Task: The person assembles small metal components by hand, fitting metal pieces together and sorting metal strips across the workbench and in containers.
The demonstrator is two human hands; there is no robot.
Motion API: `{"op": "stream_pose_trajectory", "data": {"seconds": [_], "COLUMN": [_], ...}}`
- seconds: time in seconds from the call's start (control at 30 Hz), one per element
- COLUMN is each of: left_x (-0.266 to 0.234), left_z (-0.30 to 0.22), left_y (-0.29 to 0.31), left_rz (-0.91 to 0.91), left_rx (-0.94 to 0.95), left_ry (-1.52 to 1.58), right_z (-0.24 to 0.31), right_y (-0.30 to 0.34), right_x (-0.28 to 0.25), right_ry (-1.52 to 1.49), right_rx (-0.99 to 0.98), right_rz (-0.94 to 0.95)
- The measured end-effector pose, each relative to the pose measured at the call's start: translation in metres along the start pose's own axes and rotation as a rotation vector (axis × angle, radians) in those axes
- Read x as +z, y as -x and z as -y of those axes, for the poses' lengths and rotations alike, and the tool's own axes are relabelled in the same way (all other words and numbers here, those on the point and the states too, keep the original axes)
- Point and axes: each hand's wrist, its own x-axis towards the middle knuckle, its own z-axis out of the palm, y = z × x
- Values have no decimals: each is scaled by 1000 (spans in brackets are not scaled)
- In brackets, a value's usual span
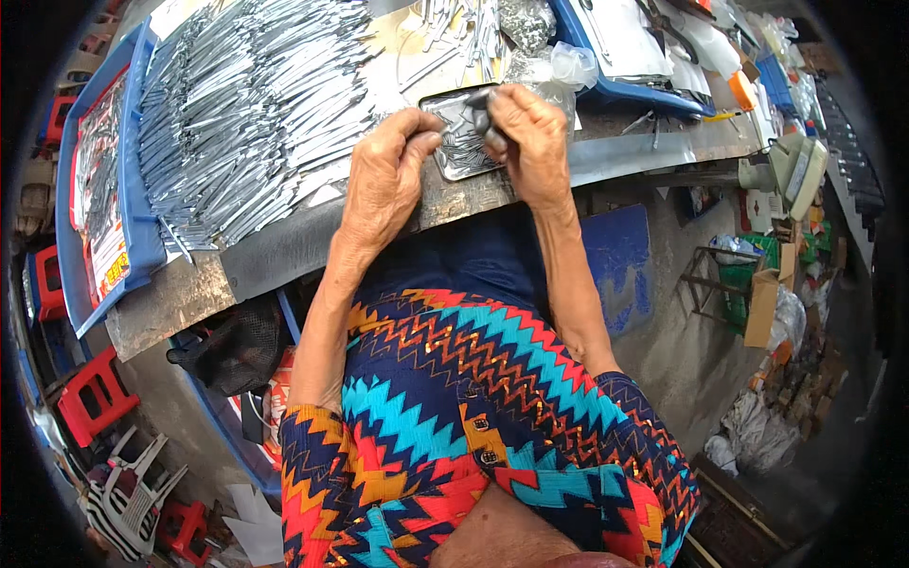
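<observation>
My left hand [386, 170] is closed in a pinch above the left rim of a small shallow tray [476, 171]. Anything between its fingertips is too small to make out. Over the tray's right side, my right hand [533, 133] is also closed, thumb against fingers. Dark, rounded shapes [481, 112] show at its fingertips; whether they are finger covers or a held thing, I cannot tell. Small silvery metal pieces [460, 147] lie in the tray. Left of my hands, a broad heap of long, slim metal pieces [256, 104] covers the worktable [275, 263].
A blue bin [147, 170] with metal pieces stands at the table's left end. Another blue tray [606, 97] sits at the back right, beside clear plastic bags [571, 66]. Loose metal strips [454, 47] lie beyond the small tray. Red stools [98, 398] stand on the floor at left.
</observation>
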Motion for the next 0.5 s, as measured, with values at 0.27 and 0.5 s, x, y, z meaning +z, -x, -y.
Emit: {"op": "stream_pose_trajectory", "data": {"seconds": [0.27, 0.5], "left_x": [-36, -41], "left_z": [25, 38], "left_y": [-13, -9], "left_rz": [-164, -158], "left_rx": [217, 133], "left_ry": [-704, -1042], "right_z": [-14, -28], "right_y": [-11, -20], "right_x": [-16, -17], "right_ry": [973, 1197], "right_rx": [-272, -496], "right_rz": [41, 80]}}
